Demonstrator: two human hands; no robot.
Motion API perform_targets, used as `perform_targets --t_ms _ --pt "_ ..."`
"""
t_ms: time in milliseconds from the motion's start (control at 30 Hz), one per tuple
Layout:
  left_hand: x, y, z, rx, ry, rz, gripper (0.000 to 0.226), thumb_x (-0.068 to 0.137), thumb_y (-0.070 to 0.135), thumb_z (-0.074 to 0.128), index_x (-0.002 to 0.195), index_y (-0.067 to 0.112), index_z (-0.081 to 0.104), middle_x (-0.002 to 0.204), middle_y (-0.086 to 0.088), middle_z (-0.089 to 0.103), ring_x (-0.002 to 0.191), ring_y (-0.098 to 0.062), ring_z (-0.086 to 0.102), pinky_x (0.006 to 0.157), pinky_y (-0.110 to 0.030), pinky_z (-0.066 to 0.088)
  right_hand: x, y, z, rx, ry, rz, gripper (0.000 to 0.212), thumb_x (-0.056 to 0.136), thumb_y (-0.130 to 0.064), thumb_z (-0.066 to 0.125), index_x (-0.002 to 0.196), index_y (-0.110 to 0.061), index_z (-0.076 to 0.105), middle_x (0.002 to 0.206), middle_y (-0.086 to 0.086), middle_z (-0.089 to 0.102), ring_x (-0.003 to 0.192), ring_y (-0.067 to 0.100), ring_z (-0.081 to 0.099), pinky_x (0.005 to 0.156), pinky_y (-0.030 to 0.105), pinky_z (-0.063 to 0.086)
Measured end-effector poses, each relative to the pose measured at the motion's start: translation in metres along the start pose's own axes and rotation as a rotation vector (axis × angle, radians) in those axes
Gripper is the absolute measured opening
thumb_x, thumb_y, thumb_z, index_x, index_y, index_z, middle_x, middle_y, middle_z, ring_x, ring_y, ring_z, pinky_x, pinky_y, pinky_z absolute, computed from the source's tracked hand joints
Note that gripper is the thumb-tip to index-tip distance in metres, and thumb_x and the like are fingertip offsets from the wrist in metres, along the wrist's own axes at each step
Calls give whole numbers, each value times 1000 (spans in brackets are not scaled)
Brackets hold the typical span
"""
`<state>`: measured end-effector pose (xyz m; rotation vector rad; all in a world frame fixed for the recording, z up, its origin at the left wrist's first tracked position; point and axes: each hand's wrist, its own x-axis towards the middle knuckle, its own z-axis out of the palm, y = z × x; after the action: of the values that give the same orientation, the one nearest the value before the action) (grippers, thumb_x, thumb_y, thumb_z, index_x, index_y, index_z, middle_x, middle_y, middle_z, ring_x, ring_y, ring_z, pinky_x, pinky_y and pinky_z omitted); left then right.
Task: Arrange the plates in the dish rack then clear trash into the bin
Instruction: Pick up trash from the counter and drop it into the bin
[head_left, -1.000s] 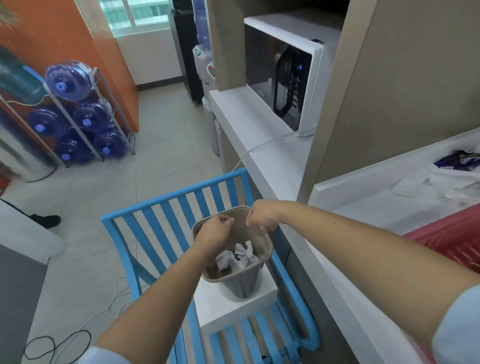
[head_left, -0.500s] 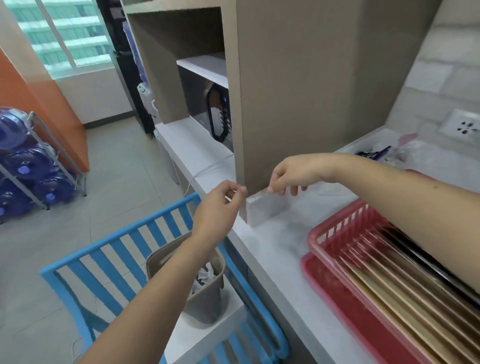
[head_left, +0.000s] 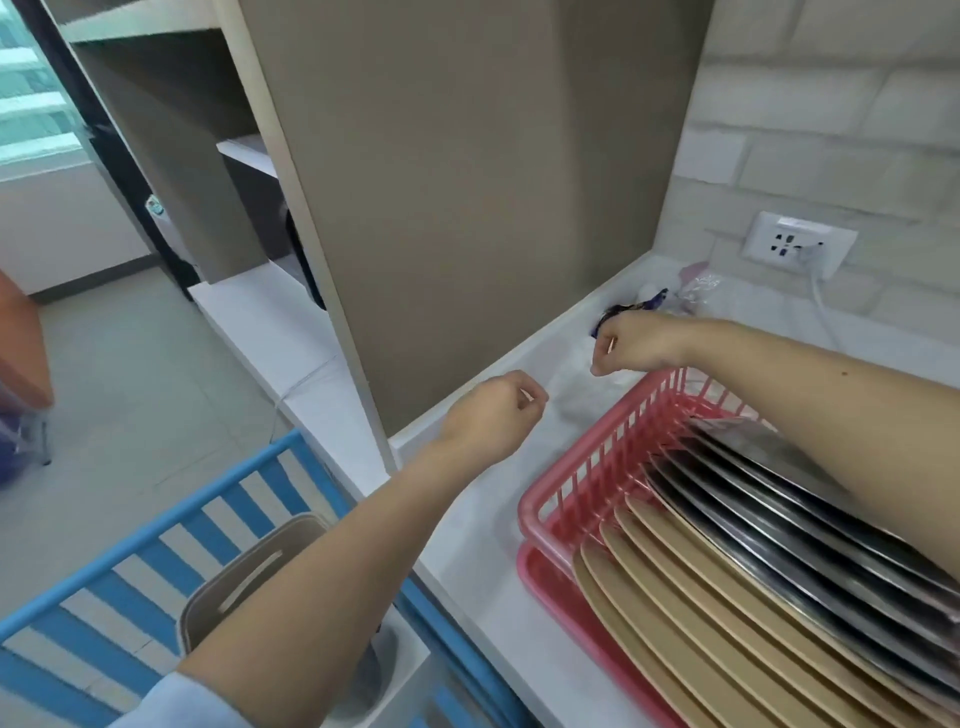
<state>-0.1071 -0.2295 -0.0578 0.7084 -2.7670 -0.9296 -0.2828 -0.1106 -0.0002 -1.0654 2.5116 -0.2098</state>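
Plates (head_left: 727, 561) fill the rack (head_left: 587, 467); both hands, left (head_left: 493, 415) and right (head_left: 631, 345), curled empty, near far wrappers (head_left: 670, 296) left to bin.

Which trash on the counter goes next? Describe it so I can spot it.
Start at the wall socket above the white counter. Below and left of it, in the corner by the tall brown panel, lies a trash pile beyond the red rack. The dark purple wrapper stands out from the white and clear pieces around it.
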Motion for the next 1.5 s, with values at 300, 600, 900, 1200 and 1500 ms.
perform_targets --t_ms 300,600,900,1200,1500 --pt "73 3 47 231 -82 141 33 97 21 43 125 29 58 125 2 54 117 -18 52 92 -35 48 44 29 5 -174 -27 130 35 82 -31 68 109 -10 69 113 3 69 100 24 65 84 35 52" --pt "119 -1 96 391 -217 141 56 97 19 47 150 22 29 156 -8 24 139 -29 30 108 -41 36 75 46 5 -239 -86 221 40 84 -30 72 63 -15 41 69 -2 44 66 18 47 57 29 38" --pt "128 -18 109 560 -113 274 35 103 21 41 135 9 43 131 -12 47 116 -30 47 94 -37 42 93 49 11 -400 -259 270 21 81 -26 76 87 -13 60 88 1 61 88 24 62 90 36 53" --pt "103 -16 98 458 -75 150 25 101 15 34 121 4 43 123 -14 51 106 -31 56 77 -34 39 103 49 21 -581 -328 262 10 79 -21 71 76 -15 65 76 -2 57 75 20 56 81 31 49" --pt "91 18 53 -197 -39 -83 41 100 48 33 103 10 48 96 -7 63 84 -28 67 76 -42 54 85 44 -23 -241 -50 182 34 94 -32 48 69 -10 50 80 8 50 66 22 46 56 27 35"
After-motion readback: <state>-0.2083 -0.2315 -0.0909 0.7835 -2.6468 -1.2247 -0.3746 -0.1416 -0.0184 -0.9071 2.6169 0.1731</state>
